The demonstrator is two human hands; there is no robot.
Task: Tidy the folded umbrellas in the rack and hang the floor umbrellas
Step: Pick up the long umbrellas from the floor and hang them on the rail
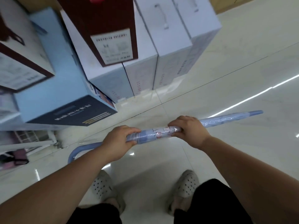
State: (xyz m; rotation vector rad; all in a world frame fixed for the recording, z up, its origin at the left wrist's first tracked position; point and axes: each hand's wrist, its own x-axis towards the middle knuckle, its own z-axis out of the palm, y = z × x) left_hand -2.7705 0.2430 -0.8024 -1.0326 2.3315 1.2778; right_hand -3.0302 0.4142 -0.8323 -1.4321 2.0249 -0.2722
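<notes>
Glossy floor tiles (226, 75) lie below as our left hand (118, 141) and right hand (189, 130) grasp the wrapped umbrella (155, 134) level (likely readying it for hanging).

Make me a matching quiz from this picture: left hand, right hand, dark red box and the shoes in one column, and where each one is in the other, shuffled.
Column one:
1 left hand
2 right hand
3 dark red box
4 shoes

Column two:
A on the floor tiles
B grips the umbrella nearer its tip
C atop pale boxes
D grips the umbrella nearer its curved handle

Pairs: 1-D, 2-B, 3-C, 4-A.
</notes>
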